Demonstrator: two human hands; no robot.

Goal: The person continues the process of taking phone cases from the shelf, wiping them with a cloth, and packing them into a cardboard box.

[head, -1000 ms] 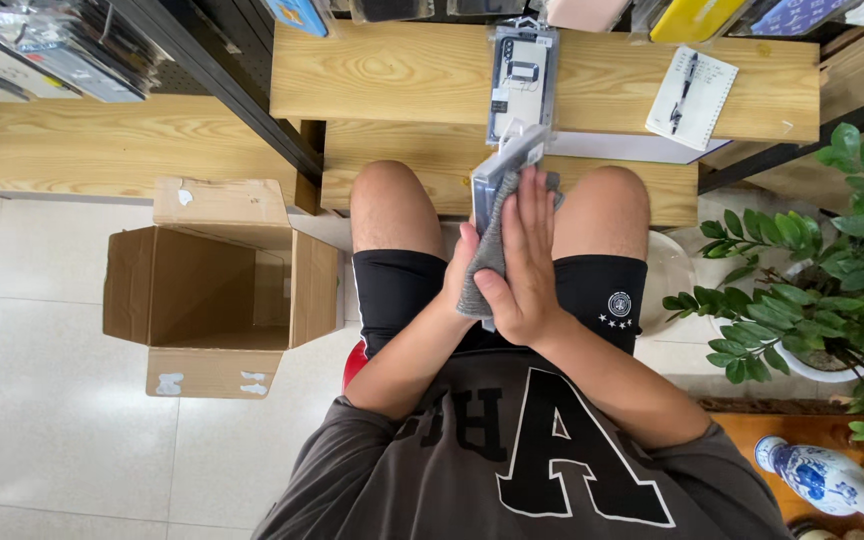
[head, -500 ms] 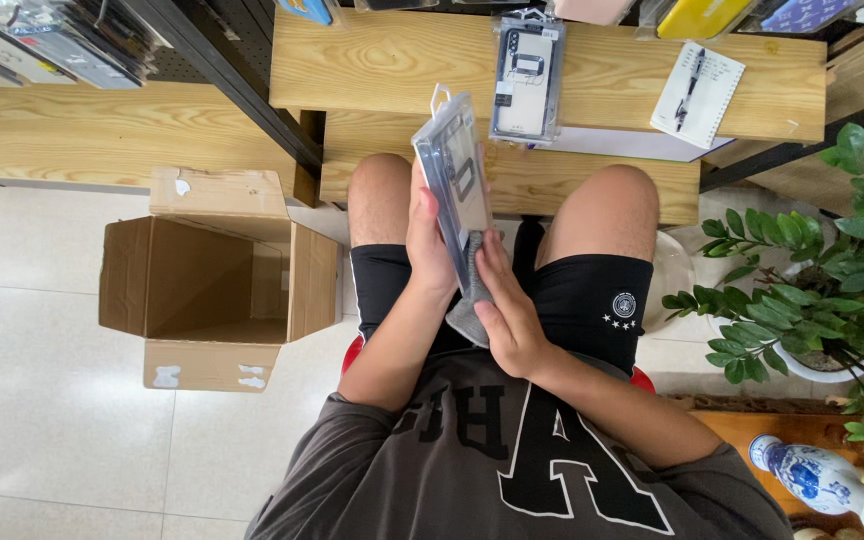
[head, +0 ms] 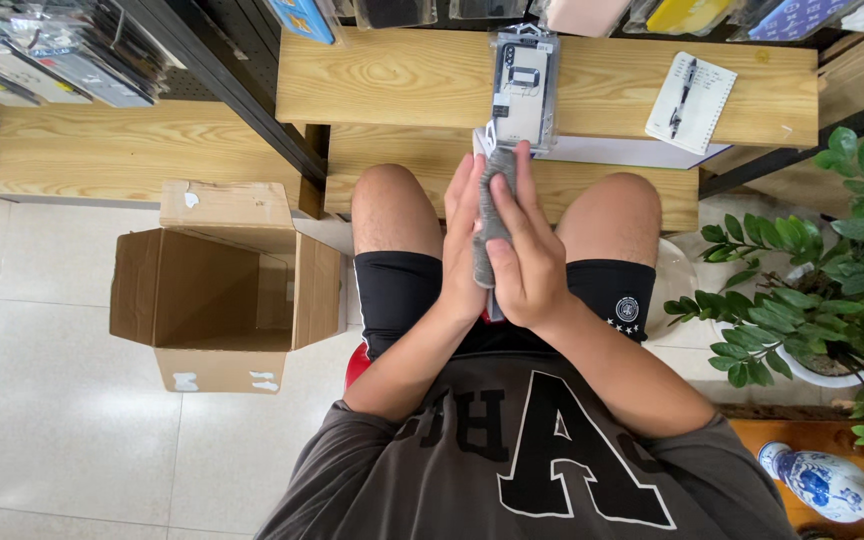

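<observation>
I sit with bare knees in black shorts, facing a wooden shelf (head: pixel 402 70). Between my palms I hold a thin grey packaged item (head: pixel 492 225), edge-on to the camera, with a white corner showing at its top. My left hand (head: pixel 464 240) presses its left side and my right hand (head: pixel 530 250) wraps its right side, fingers pointing away from me. Just beyond the fingertips, another clear packaged phone case (head: pixel 522 85) lies on the shelf.
An open, empty cardboard box (head: pixel 222 290) stands on the tiled floor at my left. A notepad with a pen (head: pixel 690 100) lies on the shelf at right. A potted plant (head: pixel 832 270) and a blue-and-white vase (head: pixel 822 485) are at my right.
The packaged item, raised and turned flat toward the left half a second ago, has come back down and edge-on between both palms over my lap.
</observation>
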